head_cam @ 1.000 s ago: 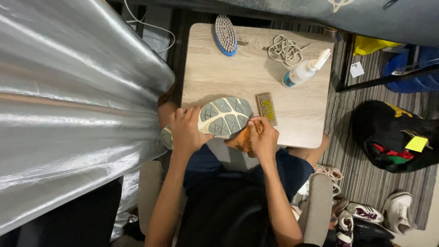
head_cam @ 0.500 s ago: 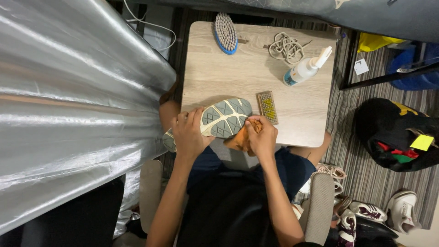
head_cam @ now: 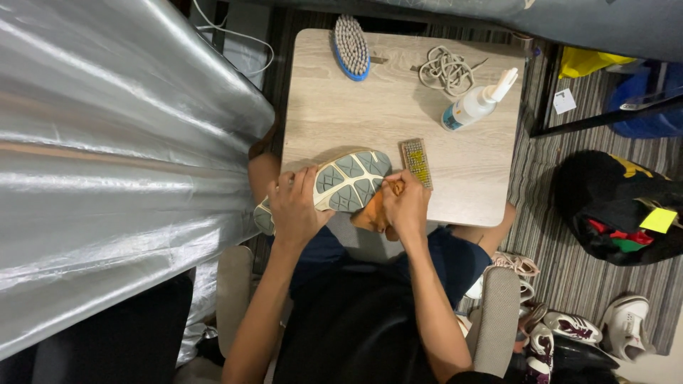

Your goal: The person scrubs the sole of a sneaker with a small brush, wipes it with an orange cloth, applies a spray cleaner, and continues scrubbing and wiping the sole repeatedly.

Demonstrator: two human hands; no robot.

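A shoe [head_cam: 341,186] lies sole up at the near edge of a small wooden desk [head_cam: 398,107], its grey-and-cream tread facing the camera and its heel hanging off the near left corner. The left hand [head_cam: 295,206] is curled over the heel half of the sole, fingers wrapped down around the shoe's edge, holding it steady. The right hand [head_cam: 407,208] is closed at the toe end, pinching an orange cloth [head_cam: 371,213] against the side of the shoe (the cloth bunches below the toe, and what lies under the fingers is hidden).

Just right of the toe, touching nothing else, a small rectangular brush [head_cam: 416,162] lies with its yellowish bristles up. Farther off on the desk, a white spray bottle [head_cam: 475,105] lies tilted toward the far right corner. A coil of beige shoelaces [head_cam: 447,70] sits near the far edge, and an oval brush with a blue rim [head_cam: 351,47] lies at the far left.

A broad silvery sheet [head_cam: 107,156] fills the left of the view. On the striped floor to the right rest a black bag [head_cam: 612,206] and, nearer, several sneakers [head_cam: 612,327], partly cut off by the frame. The person's upper body and the shoe's upper side cannot be made out.
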